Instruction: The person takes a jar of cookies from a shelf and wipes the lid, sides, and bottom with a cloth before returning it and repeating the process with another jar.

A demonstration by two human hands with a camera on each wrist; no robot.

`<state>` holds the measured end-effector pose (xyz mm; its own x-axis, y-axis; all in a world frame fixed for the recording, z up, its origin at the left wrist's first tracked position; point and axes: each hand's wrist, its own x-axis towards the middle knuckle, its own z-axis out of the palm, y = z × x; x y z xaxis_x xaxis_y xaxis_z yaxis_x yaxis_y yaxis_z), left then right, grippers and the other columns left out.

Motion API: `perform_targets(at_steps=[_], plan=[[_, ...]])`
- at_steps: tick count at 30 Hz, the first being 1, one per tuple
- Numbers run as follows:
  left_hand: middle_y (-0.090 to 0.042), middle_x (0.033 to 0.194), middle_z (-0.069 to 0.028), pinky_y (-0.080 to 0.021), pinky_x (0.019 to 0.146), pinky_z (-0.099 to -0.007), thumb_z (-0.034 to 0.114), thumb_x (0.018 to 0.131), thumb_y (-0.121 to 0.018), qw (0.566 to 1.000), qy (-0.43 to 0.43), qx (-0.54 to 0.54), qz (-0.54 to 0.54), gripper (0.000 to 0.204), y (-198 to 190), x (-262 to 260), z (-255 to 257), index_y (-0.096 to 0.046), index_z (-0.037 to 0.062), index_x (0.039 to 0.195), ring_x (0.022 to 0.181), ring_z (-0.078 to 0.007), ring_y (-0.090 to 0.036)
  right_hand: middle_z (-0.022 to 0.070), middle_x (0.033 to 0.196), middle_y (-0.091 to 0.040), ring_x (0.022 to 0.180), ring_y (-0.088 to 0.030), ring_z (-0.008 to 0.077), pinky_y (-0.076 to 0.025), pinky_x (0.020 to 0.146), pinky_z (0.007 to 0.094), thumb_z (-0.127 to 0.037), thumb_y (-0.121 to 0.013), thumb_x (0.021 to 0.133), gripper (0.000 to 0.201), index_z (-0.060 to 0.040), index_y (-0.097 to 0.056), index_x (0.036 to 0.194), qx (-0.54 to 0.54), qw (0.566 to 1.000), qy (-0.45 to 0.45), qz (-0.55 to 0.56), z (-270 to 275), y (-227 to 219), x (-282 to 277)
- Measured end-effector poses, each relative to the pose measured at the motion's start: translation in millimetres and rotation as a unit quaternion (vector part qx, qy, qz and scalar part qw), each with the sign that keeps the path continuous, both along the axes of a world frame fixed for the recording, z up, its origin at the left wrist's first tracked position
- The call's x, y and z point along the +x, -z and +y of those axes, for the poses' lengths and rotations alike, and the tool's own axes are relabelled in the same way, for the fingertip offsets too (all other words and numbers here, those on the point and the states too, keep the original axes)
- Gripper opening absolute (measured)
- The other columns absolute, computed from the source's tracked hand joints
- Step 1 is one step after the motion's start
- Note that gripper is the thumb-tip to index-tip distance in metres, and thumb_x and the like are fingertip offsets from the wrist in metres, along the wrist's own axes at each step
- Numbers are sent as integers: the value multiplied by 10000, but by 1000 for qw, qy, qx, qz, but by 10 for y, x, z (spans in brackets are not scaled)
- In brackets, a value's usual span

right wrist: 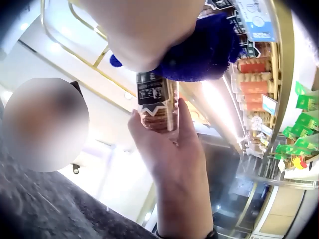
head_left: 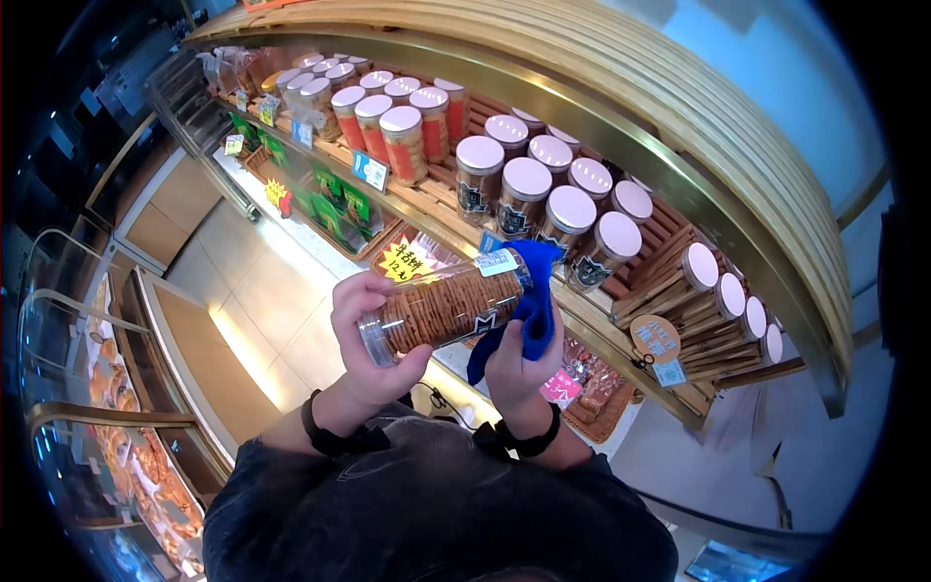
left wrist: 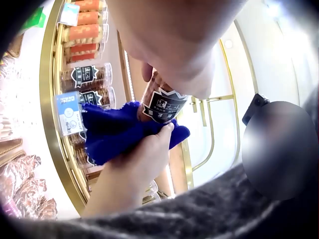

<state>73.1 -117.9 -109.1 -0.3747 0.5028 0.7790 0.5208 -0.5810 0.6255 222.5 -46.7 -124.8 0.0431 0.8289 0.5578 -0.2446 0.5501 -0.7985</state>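
Note:
My left hand (head_left: 373,335) grips a clear jar of stacked brown biscuits (head_left: 451,306) around its clear end, the jar lying tilted in front of my chest. A white sticker (head_left: 497,262) and a black-and-white label (right wrist: 152,92) show on its side. In my right hand (head_left: 524,369) is a blue cloth (head_left: 535,310), wrapped against the jar's other end, which it covers. The left wrist view shows the right thumb (left wrist: 167,132) pressing the cloth close to the label. Seen from the right wrist, the left fingers and thumb (right wrist: 133,122) clasp the jar from below.
A wooden shelf (head_left: 441,209) holds rows of white-lidded jars (head_left: 570,215), some with red labels (head_left: 402,145). Several jars lie on their sides at the right (head_left: 727,296). Price cards (head_left: 369,171) line the shelf's edge. Packaged goods (head_left: 339,209) lie below; a glass-fronted case (head_left: 126,407) stands left.

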Motion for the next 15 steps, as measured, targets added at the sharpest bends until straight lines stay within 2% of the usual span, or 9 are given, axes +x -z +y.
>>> perform_targets(at_steps=[2, 3, 4, 6, 7, 8, 10, 12, 15], plan=[[-396, 1094, -168, -402, 876, -370, 201, 672, -748, 997, -5, 22, 80, 622, -43, -49, -34, -367, 33, 1134, 984, -260, -469, 95, 940, -613, 815, -589, 118, -476, 736, 245, 17, -536, 837, 379, 80, -501, 1209, -42, 993, -22, -107, 25, -176, 47], [-402, 1071, -164, -406, 865, -371, 193, 663, -754, 994, -12, 35, 101, 596, -112, -38, -36, -395, 35, 1112, 971, -267, -481, 88, 914, -632, 756, -597, 115, -482, 696, 240, 20, -506, 849, 318, 88, -537, 1158, -24, 997, -26, -75, 24, -285, -17], [-402, 1071, -164, -406, 865, -371, 193, 663, -754, 994, -20, 49, 94, 596, -169, -43, -57, -395, 35, 1112, 971, -267, -481, 120, 1143, -558, 1053, -533, 173, -411, 917, 297, -58, -474, 900, 359, 67, -467, 1237, -51, 991, -69, -103, 24, -224, 10], [-414, 1050, -159, -405, 853, -363, 200, 662, -757, 992, -25, 22, 123, 589, -258, -86, -80, -407, 38, 1108, 956, -264, -474, 162, 1299, -433, 1179, -448, 219, -357, 991, 339, -127, -530, 885, 560, 58, -299, 1360, 55, 995, -76, -32, 8, -155, -143], [-421, 1024, -147, -398, 846, -353, 201, 671, -749, 997, 1, 2, 74, 582, -286, -132, -47, -412, 35, 1116, 941, -254, -465, 179, 1389, -302, 1257, -362, 259, -299, 1043, 372, -209, -624, 835, 810, 46, -122, 1417, 105, 987, -114, -30, 4, -135, -171], [-418, 1011, -133, -383, 851, -349, 202, 697, -720, 999, 47, -26, 3, 559, -297, -177, -14, -409, 29, 1127, 935, -239, -449, 173, 1389, -301, 1248, -376, 269, -305, 1043, 383, -269, -748, 734, 988, 42, -106, 1418, 100, 986, -135, -18, -27, -205, -207], [-414, 1010, -129, -372, 860, -344, 207, 727, -689, 944, 189, -137, -232, 524, -453, -171, -53, -409, 20, 1129, 946, -230, -437, 222, 1351, -346, 1245, -390, 341, -316, 1041, 430, -206, -844, 618, 979, -4, -250, 1369, 180, 966, -91, -160, 169, -215, 8], [-418, 1008, -123, -373, 859, -334, 238, 738, -682, 970, 184, -96, -123, 521, -365, -270, 60, -413, 15, 1123, 949, -223, -435, 196, 1243, -417, 1106, -473, 304, -383, 952, 407, -227, -860, 577, 794, -76, -393, 1202, 265, 944, -99, -170, 249, -504, 42], [-424, 1007, -116, -378, 854, -327, 261, 735, -688, 973, 224, -2, -61, 535, -381, -373, 154, -414, 13, 1122, 947, -219, -440, 168, 1169, -444, 1042, -479, 265, -386, 918, 376, -169, -779, 659, 613, -67, -408, 1137, 184, 969, -94, -137, 56, -707, 1]])
